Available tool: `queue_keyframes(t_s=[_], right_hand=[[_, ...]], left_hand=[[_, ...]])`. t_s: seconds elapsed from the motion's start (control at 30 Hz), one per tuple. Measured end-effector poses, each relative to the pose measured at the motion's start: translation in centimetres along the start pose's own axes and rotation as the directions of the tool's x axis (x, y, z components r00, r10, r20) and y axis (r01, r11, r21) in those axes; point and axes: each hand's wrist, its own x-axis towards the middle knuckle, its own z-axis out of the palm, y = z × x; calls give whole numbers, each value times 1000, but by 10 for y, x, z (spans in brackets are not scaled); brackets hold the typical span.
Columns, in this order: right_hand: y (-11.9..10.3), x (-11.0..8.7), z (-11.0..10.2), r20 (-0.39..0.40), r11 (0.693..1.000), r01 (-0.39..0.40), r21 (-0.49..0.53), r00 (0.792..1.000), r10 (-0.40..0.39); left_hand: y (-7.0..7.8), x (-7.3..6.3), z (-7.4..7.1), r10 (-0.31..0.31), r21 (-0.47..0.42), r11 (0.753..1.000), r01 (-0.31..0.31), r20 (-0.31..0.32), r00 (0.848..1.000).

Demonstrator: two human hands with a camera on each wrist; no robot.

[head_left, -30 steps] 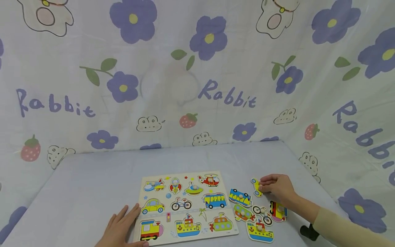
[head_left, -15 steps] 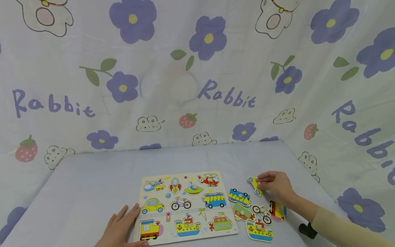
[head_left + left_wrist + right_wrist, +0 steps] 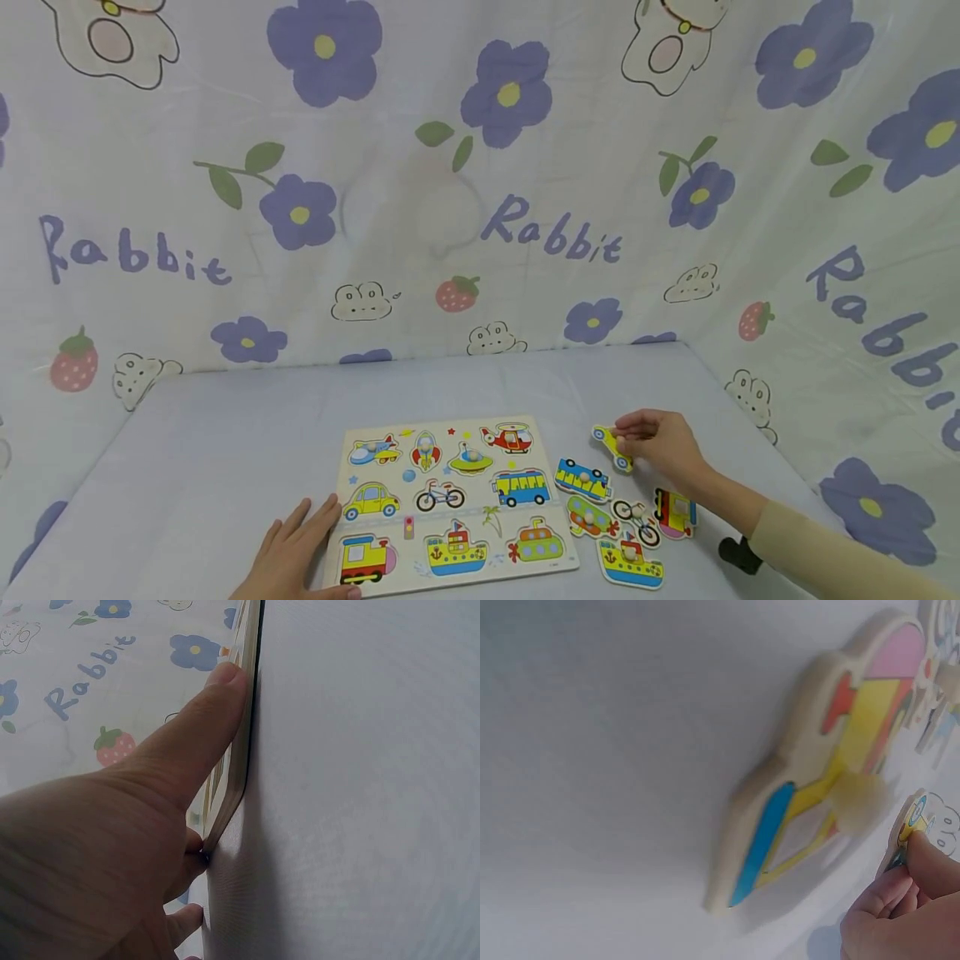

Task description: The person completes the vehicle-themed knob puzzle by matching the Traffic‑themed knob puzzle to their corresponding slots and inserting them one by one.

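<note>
A wooden puzzle board [image 3: 457, 575] with vehicle pictures lies at the front middle of the table. At its front left corner rests my left hand [image 3: 294, 546], fingers spread; in the left wrist view the straight thumb [image 3: 202, 724] lies along the board's edge. My right hand [image 3: 663, 446] pinches a yellow car puzzle piece [image 3: 611, 448], tilted, right of the board. The right wrist view shows thumb and finger on this piece. Near that hand lie the train piece [image 3: 675, 512], the bus piece [image 3: 582, 481] and the bicycle piece [image 3: 636, 523].
A submarine piece [image 3: 588, 517] and a ship piece [image 3: 632, 565] lie beside the board's right edge. Knobbed plane [image 3: 375, 450], rocket, saucer and helicopter pieces sit in the board's back row. A patterned curtain [image 3: 405, 208] stands behind the table.
My right hand has moved a little left with the car piece, which has turned and shifted toward the board. The left hand has stayed in place.
</note>
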Motion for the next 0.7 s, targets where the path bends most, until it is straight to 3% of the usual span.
queue_keyframes(t_s=[0.33,0.7], right_hand=[[-16,5,6,8,999,49,19,999,-50],[-38,7,24,37,991,69,115,997,-74]], left_hand=[[-2,0,0,16,-3,1000,-16,-5,1000],[-1,0,0,22,15,1000,-22,-16,1000]])
